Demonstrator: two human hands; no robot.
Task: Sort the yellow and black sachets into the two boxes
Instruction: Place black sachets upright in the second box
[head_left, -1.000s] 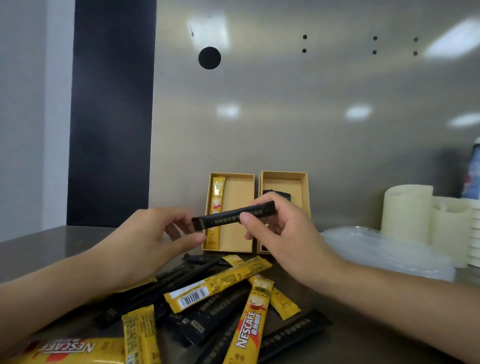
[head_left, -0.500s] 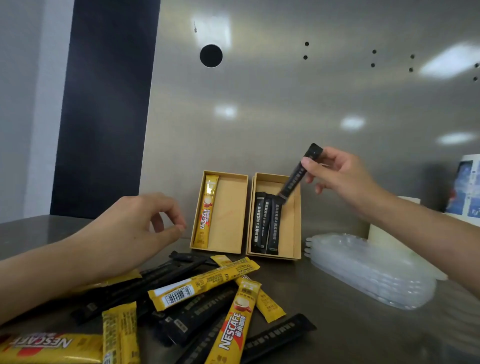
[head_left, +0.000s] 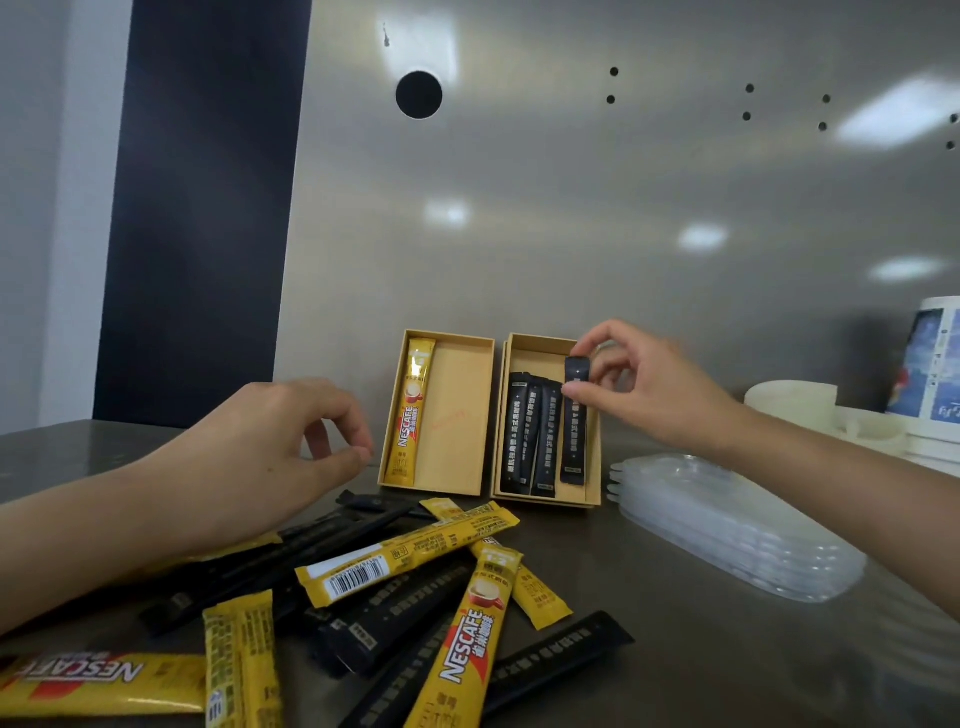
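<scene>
Two open tan boxes stand side by side at the back of the steel counter. The left box (head_left: 457, 415) holds one yellow sachet (head_left: 413, 410). The right box (head_left: 540, 345) holds three black sachets (head_left: 530, 436), and a fourth black sachet (head_left: 574, 436) lies along its right side. My right hand (head_left: 639, 384) pinches that sachet's top end. My left hand (head_left: 260, 457) hovers with loosely curled fingers, holding nothing, above a mixed pile of yellow sachets (head_left: 410, 551) and black sachets (head_left: 550, 654) at the front.
A stack of clear plastic lids (head_left: 737, 525) lies right of the boxes. Cream-coloured containers (head_left: 789, 400) and a printed carton (head_left: 935, 364) stand at the far right. A steel wall rises just behind the boxes.
My right hand took the black sachet away from my left hand, carried it to the right box and lowered it in beside the other three. My left hand stayed over the pile.
</scene>
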